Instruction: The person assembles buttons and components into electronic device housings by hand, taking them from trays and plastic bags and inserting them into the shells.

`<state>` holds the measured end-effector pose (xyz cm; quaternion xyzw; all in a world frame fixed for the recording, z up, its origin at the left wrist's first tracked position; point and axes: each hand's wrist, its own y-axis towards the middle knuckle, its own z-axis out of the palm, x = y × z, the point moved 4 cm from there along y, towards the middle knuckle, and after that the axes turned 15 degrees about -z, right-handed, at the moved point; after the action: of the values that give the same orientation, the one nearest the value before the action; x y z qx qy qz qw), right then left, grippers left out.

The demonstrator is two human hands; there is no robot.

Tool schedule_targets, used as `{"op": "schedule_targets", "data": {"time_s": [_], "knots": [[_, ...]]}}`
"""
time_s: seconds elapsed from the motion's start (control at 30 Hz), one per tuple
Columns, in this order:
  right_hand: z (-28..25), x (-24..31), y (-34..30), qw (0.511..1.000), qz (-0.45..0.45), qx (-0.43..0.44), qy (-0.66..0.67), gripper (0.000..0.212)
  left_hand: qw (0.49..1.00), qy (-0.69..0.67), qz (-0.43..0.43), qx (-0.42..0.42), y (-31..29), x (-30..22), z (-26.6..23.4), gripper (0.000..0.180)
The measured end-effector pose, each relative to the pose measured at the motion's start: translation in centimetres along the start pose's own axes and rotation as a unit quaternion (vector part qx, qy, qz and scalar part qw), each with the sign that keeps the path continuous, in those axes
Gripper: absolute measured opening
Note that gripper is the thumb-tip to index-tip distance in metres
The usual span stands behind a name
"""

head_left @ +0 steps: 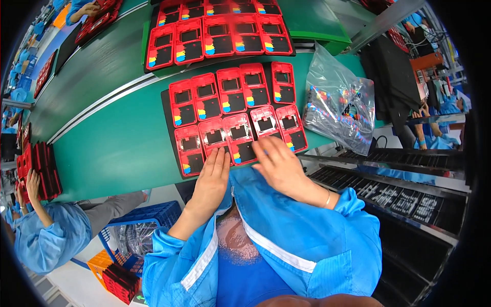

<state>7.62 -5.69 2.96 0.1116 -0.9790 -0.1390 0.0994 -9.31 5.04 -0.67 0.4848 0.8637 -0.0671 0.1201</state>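
Observation:
Two rows of red plastic cases (231,91) lie on a black mat (172,130) in front of me. Each has a rectangular window, a dark lower panel and a yellow-and-blue patch at its corner. My left hand (211,176) rests with its fingers out flat over the lower end of a near-row case (213,134). Over the lower part of another near-row case (265,122), my right hand (280,166) has its fingers stretched out and slightly bent; it hides that case's lower panel. Neither hand visibly holds anything.
A clear plastic bag (340,100) of small coloured parts lies right of the mat. Beyond stands a green-edged tray (319,38) with more red cases. A co-worker (56,230) handles stacked red cases at left. Black racks (399,197) stand at right, a blue basket (163,212) below left.

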Motion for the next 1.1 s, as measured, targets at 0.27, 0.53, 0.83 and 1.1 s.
{"op": "schedule_targets", "data": {"time_s": [0.27, 0.53, 0.83, 1.1], "knots": [[1.4, -1.1, -1.1, 0.997, 0.044, 0.054, -0.023, 0.063, 0.998, 0.041, -0.009, -0.047, 0.6, -1.2, 1.2, 0.058], [3.9, -3.0, 12.4, 0.988, -0.129, -0.084, -0.001, 0.049, 0.997, 0.022, -0.006, -0.074, -0.1, -1.6, 1.4, 0.060], [5.1, -3.4, 13.7, 0.991, -0.131, 0.007, -0.016, 0.045, 0.987, -0.048, -0.102, -0.112, -4.7, 3.7, -1.7, 0.061], [5.0, -5.8, 14.1, 0.982, -0.154, 0.044, 0.104, 0.042, 0.989, 0.006, -0.098, -0.107, -4.0, 3.9, -0.9, 0.057]]}}
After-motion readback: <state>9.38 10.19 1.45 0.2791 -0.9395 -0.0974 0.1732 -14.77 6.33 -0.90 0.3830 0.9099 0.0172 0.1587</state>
